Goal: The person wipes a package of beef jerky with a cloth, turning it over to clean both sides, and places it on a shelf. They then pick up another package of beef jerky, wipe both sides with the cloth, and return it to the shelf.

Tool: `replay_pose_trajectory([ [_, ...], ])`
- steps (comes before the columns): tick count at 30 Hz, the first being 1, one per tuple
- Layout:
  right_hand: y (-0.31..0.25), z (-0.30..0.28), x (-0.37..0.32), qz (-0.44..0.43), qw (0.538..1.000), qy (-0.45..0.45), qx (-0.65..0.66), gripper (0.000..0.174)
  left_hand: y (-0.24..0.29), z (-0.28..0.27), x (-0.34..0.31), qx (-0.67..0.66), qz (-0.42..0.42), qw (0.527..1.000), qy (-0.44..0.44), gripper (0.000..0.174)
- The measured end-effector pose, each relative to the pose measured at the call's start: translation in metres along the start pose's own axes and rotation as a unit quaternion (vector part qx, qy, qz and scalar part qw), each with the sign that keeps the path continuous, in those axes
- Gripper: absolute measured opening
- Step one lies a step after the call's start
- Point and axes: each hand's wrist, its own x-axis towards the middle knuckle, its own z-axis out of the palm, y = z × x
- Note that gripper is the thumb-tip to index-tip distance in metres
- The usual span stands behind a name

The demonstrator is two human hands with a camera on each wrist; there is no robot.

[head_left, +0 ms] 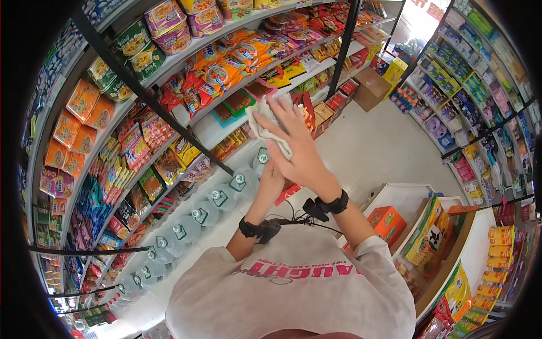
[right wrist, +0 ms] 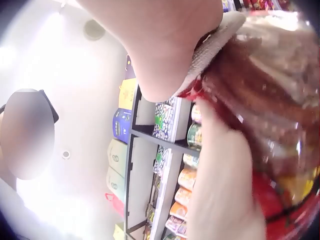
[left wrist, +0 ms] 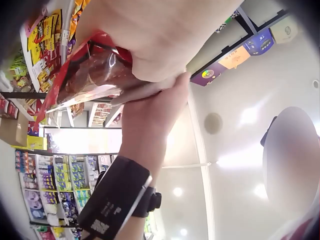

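In the head view my right hand (head_left: 296, 150) lies with spread, fairly straight fingers over a whitish cloth (head_left: 275, 131). The cloth is pressed against a red snack bag, which is mostly hidden there. In the right wrist view the bag (right wrist: 270, 95) has a clear window with brown contents, and the cloth (right wrist: 212, 52) lies along its edge under my right hand (right wrist: 165, 40). My left hand (head_left: 272, 183) holds the bag from below and behind, its fingers mostly hidden. The left wrist view shows the bag (left wrist: 82, 82) in front of my left hand (left wrist: 160, 35).
Shelves of snack packets (head_left: 226, 68) and noodle tubs (head_left: 169, 28) run along the left. Large water bottles (head_left: 195, 226) line the floor below. A cardboard box (head_left: 371, 89) stands ahead, another stocked shelf (head_left: 463, 85) is at right, and a white display bin (head_left: 395, 195) is close by.
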Motion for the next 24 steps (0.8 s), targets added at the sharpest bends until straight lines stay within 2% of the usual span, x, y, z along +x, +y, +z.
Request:
replay_pose_trajectory([
  [2,0.017,-0.002,0.002,-0.007,0.999,0.009,-0.045,0.044,-0.01,-0.008,0.005,0.032,0.005,0.999,-0.019,0.057],
  [5,0.063,0.007,-0.005,0.095,0.992,0.085,-0.008,0.043,-0.014,-0.011,0.006,0.016,0.017,0.999,-0.024,0.057],
  [8,0.061,0.003,-0.014,0.172,0.972,0.102,0.126,0.042,-0.01,-0.007,0.007,-0.093,-0.008,0.996,-0.014,0.058],
  [9,0.062,0.007,-0.022,0.119,0.987,0.074,0.079,0.047,-0.007,-0.005,0.009,-0.139,-0.022,0.99,-0.009,0.059],
  [10,0.052,0.009,-0.029,0.094,0.994,0.046,0.041,0.049,0.001,-0.004,0.011,-0.209,-0.073,0.975,0.027,0.06],
  [12,0.022,0.016,-0.043,0.04,0.999,-0.01,-0.032,0.054,0.016,-0.004,0.015,-0.343,-0.172,0.918,0.099,0.061],
  [13,0.007,0.019,-0.052,0.028,0.998,-0.045,-0.031,0.056,0.015,-0.013,0.015,-0.352,-0.183,0.915,0.077,0.062],
  [15,-0.015,0.023,-0.066,0.002,0.993,-0.116,-0.03,0.061,0.003,-0.033,0.022,-0.425,-0.15,0.893,0.019,0.063],
  [16,-0.015,0.023,-0.065,0.0,0.993,-0.119,-0.03,0.061,-0.006,-0.039,0.027,-0.458,-0.135,0.879,-0.012,0.064],
  [17,-0.015,0.022,-0.065,0.001,0.992,-0.12,-0.03,0.06,-0.017,-0.036,0.031,-0.46,-0.125,0.879,0.037,0.065],
  [18,-0.014,0.02,-0.065,0.002,0.992,-0.121,-0.033,0.06,-0.013,-0.032,0.03,-0.436,-0.126,0.89,0.047,0.066],
  [21,0.0,0.011,-0.049,0.02,0.995,-0.069,-0.071,0.059,0.023,-0.018,0.023,-0.362,-0.153,0.918,0.062,0.067],
  [24,0.028,0.009,-0.04,0.134,0.987,0.086,-0.002,0.055,0.026,-0.011,0.019,-0.355,-0.138,0.924,0.043,0.068],
])
